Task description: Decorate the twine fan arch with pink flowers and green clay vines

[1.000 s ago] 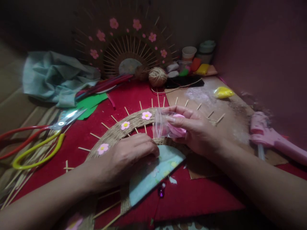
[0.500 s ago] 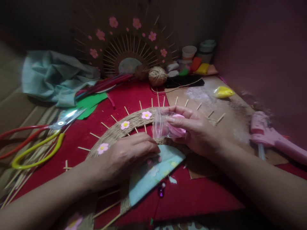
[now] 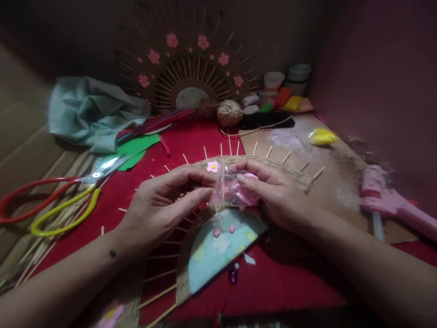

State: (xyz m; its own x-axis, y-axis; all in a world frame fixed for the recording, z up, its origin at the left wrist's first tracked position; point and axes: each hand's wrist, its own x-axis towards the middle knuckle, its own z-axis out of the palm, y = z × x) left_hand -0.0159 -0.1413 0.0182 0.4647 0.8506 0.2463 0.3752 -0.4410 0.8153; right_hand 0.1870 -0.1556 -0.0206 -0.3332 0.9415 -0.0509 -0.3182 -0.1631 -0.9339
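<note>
My right hand (image 3: pixel 276 191) grips a small clear zip bag (image 3: pixel 218 193) with pink clay (image 3: pixel 246 189) inside, thumb on top. At the bag's left edge, the thumb and fingertips of my left hand (image 3: pixel 164 200) close on the plastic. Both hands are over a half-round fan of woven twine and sticks (image 3: pixel 182 282). Its light blue half-disc centre (image 3: pixel 205 264) carries a faint flower and two small pink clay balls (image 3: pixel 224 231). A pink flower with a yellow middle (image 3: pixel 212 167) sits on the twine band just above my left fingertips; another flower (image 3: pixel 111 315) shows at lower left.
Scissors (image 3: pixel 97 175) lie at left by green sheets (image 3: pixel 138 150) and cloth (image 3: pixel 92 111). A finished-looking fan (image 3: pixel 191 68) stands behind a twine ball (image 3: pixel 229 113). Bagged yellow clay (image 3: pixel 322 136) and a pink glue gun (image 3: pixel 378 191) are at right, on and beside cardboard (image 3: pixel 303 125).
My left hand has risen from above the blue half-disc to the bag's edge, uncovering the two pink balls. My right hand still holds the bag. The whole view has shifted slightly.
</note>
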